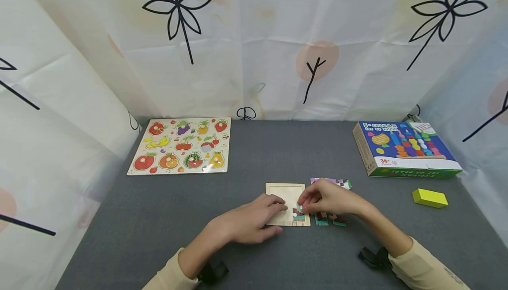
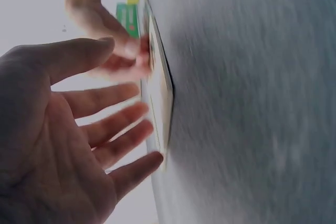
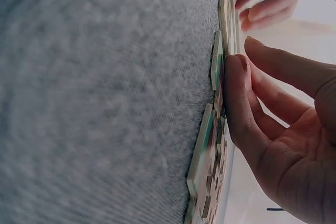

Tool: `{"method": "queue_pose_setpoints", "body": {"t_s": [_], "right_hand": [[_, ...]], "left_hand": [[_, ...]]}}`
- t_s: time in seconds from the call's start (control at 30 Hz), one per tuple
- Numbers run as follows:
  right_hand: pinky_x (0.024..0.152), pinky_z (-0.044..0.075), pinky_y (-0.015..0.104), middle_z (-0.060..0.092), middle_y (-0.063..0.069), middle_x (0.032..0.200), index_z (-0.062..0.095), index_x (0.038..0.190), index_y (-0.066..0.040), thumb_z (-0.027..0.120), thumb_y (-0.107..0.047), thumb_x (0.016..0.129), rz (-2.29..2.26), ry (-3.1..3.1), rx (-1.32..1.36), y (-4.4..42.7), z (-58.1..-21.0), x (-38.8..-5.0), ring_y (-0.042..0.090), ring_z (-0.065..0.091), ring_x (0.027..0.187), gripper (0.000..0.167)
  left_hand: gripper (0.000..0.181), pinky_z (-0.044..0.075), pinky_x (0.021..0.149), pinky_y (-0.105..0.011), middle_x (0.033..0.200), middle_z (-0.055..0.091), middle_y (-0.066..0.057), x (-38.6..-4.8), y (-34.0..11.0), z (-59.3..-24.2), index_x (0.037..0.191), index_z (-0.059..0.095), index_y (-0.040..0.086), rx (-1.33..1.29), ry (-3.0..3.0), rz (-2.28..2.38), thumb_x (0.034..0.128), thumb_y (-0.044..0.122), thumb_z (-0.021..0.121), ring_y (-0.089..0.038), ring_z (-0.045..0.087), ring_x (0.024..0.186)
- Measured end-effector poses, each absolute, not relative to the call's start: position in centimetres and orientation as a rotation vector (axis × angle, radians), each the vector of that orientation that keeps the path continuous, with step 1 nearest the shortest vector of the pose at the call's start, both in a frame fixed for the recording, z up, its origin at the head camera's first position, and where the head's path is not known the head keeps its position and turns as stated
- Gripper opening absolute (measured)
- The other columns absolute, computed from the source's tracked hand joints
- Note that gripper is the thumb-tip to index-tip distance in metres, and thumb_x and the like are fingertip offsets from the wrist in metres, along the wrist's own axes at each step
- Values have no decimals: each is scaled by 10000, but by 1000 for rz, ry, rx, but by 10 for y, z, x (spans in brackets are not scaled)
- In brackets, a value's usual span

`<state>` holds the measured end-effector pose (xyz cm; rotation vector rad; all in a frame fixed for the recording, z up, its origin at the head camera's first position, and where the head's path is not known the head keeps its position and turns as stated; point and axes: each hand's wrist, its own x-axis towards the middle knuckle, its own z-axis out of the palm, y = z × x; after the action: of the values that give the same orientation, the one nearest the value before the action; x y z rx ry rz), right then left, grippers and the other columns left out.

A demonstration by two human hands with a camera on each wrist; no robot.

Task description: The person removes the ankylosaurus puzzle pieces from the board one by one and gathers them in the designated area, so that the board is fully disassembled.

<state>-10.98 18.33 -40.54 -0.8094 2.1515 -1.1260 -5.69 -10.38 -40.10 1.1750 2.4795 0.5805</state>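
A pale wooden puzzle board lies on the table, with a brown and teal jigsaw piece in its lower right corner. My left hand rests over the board's left side with its fingers loosely extended and holds nothing. In the left wrist view the left palm shows, fingers spread beside the board's edge. My right hand pinches a small light teal jigsaw piece above the board's right side. In the right wrist view the right hand's fingertips mostly hide that piece.
Loose jigsaw pieces lie right of the board, partly under the right hand. A fruit puzzle board lies at the back left. A blue and green game box and a yellow block are at the right. A printed cloth hangs behind.
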Motion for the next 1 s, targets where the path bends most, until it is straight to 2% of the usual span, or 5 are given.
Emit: {"method": "queue_pose_setpoints", "body": {"t_s": [0.17,0.27,0.47,0.67,1.0], "right_hand": [[653,586,219,799,107,886,794,1066,28,748,-42,986,-1106,2168,-830,183,-407,-112,26,657,716,117],[649,585,217,798,102,877,796,1056,27,750,-35,980,-1097,2175,-827,182,-408,-112,23,654,704,108],[620,574,220,786,87,865,793,1065,18,749,-53,989,-1091,2168,-808,181,-406,-112,48,632,650,113],[530,516,214,764,103,841,781,1067,18,744,-63,1001,-1098,2145,-787,179,-404,-110,71,581,574,111],[621,561,211,771,71,884,774,1046,5,780,-83,982,-1117,2157,-801,178,-406,-110,53,646,715,108]], "left_hand": [[621,428,1281,-446,1739,369,-127,-65,-113,-404,1621,467,47,1024,2563,517,1091,313,651,-278,383,1603],[660,425,1283,-467,1768,307,-143,-67,-114,-407,1640,439,42,974,2587,467,1086,319,666,-299,345,1632],[655,470,1248,-464,1755,331,-152,-65,-112,-412,1629,455,41,991,2655,392,1083,332,672,-315,372,1611],[697,496,1226,-459,1764,324,-129,-64,-109,-413,1640,451,72,960,2683,321,1073,404,682,-300,371,1614],[710,523,1195,-459,1760,336,-119,-63,-108,-414,1638,459,80,964,2710,275,1065,433,686,-292,385,1607]]}}
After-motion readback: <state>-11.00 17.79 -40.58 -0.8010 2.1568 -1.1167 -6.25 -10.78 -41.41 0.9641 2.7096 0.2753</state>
